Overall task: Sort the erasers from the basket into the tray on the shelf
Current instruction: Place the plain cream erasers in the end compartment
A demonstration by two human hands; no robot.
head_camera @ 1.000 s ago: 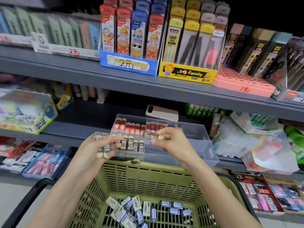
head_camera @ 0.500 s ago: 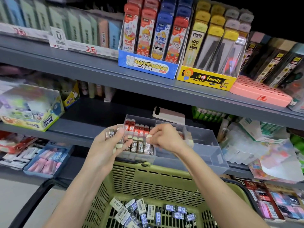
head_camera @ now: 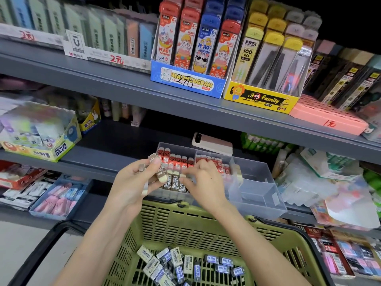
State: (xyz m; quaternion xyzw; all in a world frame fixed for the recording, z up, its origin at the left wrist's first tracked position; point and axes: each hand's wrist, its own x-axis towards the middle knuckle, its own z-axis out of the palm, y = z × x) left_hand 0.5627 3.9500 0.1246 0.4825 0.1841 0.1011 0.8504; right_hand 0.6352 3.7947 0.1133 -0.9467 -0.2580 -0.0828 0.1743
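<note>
A clear plastic tray [head_camera: 261, 200] with compartments stands on the middle shelf. Its left part holds rows of red-sleeved erasers [head_camera: 177, 159] and brown 2B erasers [head_camera: 174, 183]. My left hand [head_camera: 134, 182] grips several brown-sleeved erasers [head_camera: 161, 174] in front of the tray's left edge. My right hand [head_camera: 203, 180] pinches one brown eraser [head_camera: 183, 176] with its fingertips over the 2B row. Below, the green basket [head_camera: 185, 226] holds several loose white and blue-sleeved erasers [head_camera: 177, 263].
A phone [head_camera: 212, 140] lies on the shelf behind the tray. A glue box [head_camera: 39, 133] stands to the left. Bagged goods [head_camera: 329, 182] crowd the right. The upper shelf [head_camera: 185, 100] carries pencil-lead display boxes. The basket's black handle [head_camera: 41, 244] curves at lower left.
Both hands have moved closer to the tray. My right hand has come down from above the red row to the 2B row with its eraser. The view has shifted left.
</note>
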